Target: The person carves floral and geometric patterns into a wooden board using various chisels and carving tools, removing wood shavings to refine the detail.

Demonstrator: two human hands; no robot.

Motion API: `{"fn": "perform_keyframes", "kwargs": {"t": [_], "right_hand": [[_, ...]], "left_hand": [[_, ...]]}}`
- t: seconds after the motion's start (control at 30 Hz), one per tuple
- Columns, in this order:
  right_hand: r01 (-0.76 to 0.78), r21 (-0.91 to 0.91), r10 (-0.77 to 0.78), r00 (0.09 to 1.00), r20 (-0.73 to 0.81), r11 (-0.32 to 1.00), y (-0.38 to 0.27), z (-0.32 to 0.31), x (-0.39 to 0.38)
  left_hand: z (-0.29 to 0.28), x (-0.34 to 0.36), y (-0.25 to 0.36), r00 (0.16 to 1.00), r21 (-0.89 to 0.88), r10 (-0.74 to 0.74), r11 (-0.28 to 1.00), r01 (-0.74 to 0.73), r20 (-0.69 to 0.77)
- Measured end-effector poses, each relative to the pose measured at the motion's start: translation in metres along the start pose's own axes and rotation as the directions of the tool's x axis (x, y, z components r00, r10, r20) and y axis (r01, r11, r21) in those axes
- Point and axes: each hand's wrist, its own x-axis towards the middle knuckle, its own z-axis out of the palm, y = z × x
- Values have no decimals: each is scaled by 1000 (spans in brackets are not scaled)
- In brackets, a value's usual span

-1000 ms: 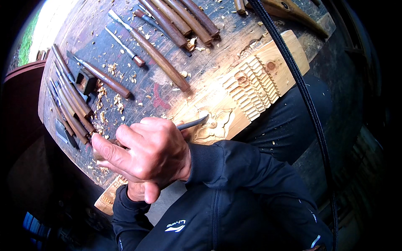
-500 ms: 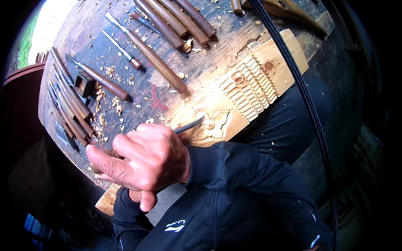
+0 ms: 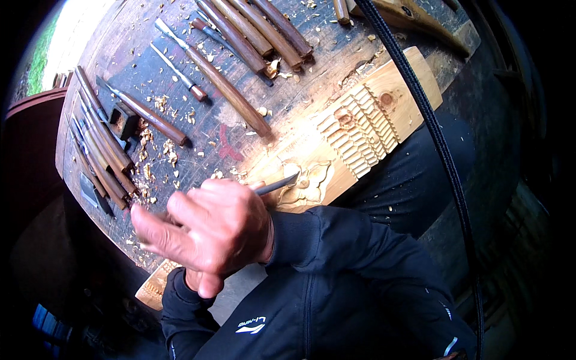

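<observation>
A carving chisel with a dark steel blade (image 3: 277, 183) slants up to the right, its tip on a flower relief (image 3: 304, 185) cut into a pale wooden board (image 3: 355, 135). My right hand (image 3: 210, 225) is closed over the chisel, knuckles up; its handle is hidden beneath the hand. The index finger sticks out to the lower left, and the thumb hangs below. My left hand (image 3: 193, 278) lies mostly hidden under the right one, only a bit of skin showing above its dark cuff. A fingertip beside the blade shows, but whose hand it belongs to is unclear.
Wooden-handled carving tools (image 3: 231, 90) lie across the far side of the worn table (image 3: 240, 114), with another bunch (image 3: 102, 150) at the left. A small dark block (image 3: 123, 122) sits among them. Wood shavings (image 3: 171, 153) are scattered about. A black braided cable (image 3: 435, 126) crosses the right side.
The chisel tip has moved slightly to the right across the flower relief. My right hand has shifted a little right with it and looks blurred at the index finger.
</observation>
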Motion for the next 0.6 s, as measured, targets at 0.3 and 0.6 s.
{"fn": "perform_keyframes", "kwargs": {"t": [0.3, 0.6], "right_hand": [[57, -113, -49, 996, 75, 992, -7, 9, -4], [-18, -43, 19, 999, 36, 999, -6, 10, -2]], "left_hand": [[48, 14, -34, 998, -3, 54, 999, -54, -18], [88, 77, -79, 992, 1, 119, 993, -119, -40]]}}
